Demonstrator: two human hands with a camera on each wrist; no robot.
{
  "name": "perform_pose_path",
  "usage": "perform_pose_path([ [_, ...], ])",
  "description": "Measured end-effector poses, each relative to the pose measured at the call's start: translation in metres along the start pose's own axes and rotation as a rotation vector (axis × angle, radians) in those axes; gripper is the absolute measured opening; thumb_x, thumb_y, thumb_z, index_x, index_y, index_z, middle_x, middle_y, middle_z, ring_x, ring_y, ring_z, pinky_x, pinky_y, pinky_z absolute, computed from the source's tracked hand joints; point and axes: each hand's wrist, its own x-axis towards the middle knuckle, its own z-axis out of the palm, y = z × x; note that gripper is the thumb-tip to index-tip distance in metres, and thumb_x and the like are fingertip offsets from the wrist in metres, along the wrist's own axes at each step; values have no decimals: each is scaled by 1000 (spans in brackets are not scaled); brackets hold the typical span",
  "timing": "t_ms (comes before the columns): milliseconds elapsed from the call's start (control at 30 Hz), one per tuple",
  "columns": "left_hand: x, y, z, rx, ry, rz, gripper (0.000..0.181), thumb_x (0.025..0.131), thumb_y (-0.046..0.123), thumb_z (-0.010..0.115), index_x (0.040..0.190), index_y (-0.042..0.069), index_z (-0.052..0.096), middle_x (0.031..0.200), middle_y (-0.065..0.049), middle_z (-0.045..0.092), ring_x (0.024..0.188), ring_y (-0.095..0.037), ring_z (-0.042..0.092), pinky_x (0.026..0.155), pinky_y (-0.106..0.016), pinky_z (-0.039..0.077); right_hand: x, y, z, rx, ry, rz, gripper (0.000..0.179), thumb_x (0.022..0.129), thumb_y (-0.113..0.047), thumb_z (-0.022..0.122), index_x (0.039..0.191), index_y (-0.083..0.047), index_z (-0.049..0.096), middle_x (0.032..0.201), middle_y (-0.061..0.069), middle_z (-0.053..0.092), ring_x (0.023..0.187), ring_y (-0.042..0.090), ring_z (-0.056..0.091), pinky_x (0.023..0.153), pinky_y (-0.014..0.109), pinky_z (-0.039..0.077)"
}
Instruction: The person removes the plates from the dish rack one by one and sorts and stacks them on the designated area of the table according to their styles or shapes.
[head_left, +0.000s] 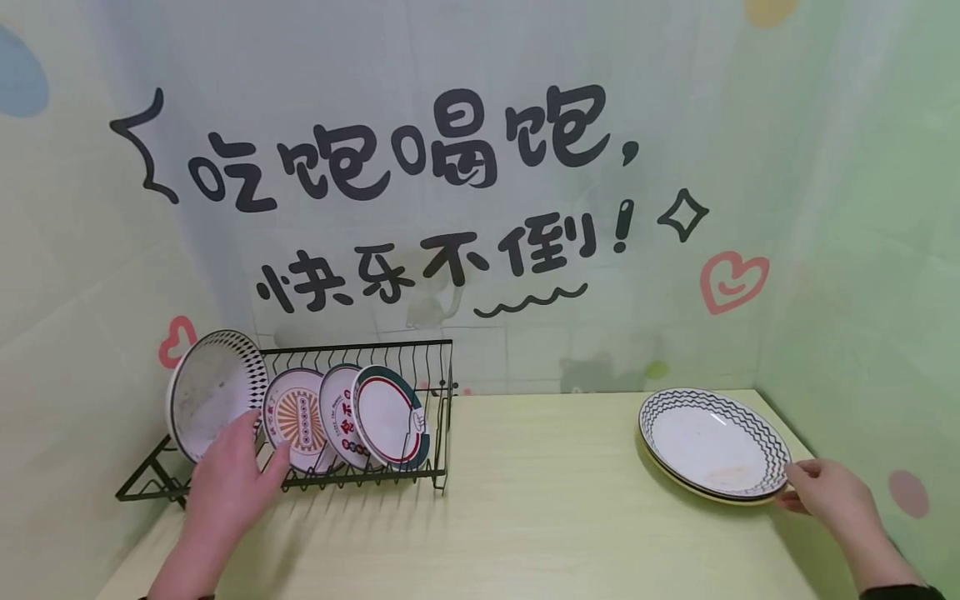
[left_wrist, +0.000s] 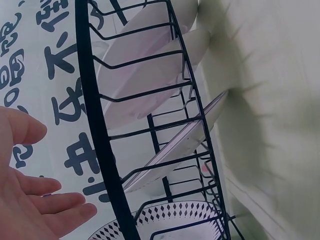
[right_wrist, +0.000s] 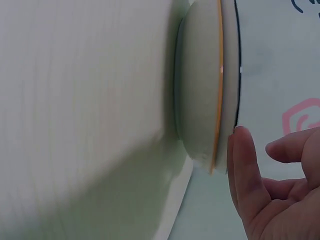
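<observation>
Wavy-lined dish (head_left: 716,442): here it is on the right side of the table (head_left: 540,500), white and shallow, black waves circling inside its dark edge, a pale brownish smudge near the front.
Lower dish (right_wrist: 200,95): tucked directly beneath, pale-sided, with an orange rim showing.
Right hand (head_left: 836,500): right at the wavy-lined dish's edge, one finger straight along the rim, thumb standing apart, partly open and gripping nothing.
Left hand (head_left: 228,475): across at the rack, fingers loosely extended, thumb wide of them, holding nothing.
Black rack (left_wrist: 95,100): a diamond-patterned bowl (head_left: 213,400) leans at the left end, then sunburst plate (head_left: 296,408), red-lettered plate (head_left: 339,412), green-banded plate (head_left: 386,417).
</observation>
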Motion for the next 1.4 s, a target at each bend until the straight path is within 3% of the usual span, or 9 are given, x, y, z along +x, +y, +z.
perform_pose_path([
  [400,9,-5,-10,42,-5,-5,66,93,22,63,136,-21,36,128,-44,44,112,-60,45,90,-74,38,-3,-27,-6,-49,74,-88,59,104,-27,39,131,25,36,100,25,68,76,16,69,88,60,45],
  [600,17,-9,-14,45,-15,-9,69,94,23,63,138,-21,34,130,-45,42,113,-62,43,92,-75,35,-6,-29,-6,-137,144,-151,58,103,-30,39,130,21,42,118,37,57,102,47,59,84,58,46],
  [700,19,-10,-16,52,-1,-13,68,94,23,62,137,-21,35,130,-44,42,114,-61,42,93,-76,34,-6,-30,-6,-154,155,-158,59,104,-31,38,132,20,41,125,40,51,110,55,50,86,60,44],
  [1167,24,-13,-18,64,74,-44,66,92,23,64,135,-19,38,130,-43,44,113,-62,42,90,-77,32,-8,-34,-3,-167,181,-214,58,105,-30,41,133,21,39,125,40,52,110,57,50,87,63,43],
  [1400,24,-21,-15,56,151,-54,59,90,19,64,131,-18,43,123,-41,50,107,-59,47,82,-76,37,-8,-33,10,-194,272,-327,49,101,-20,50,128,20,46,117,37,58,103,54,55,82,61,46],
])
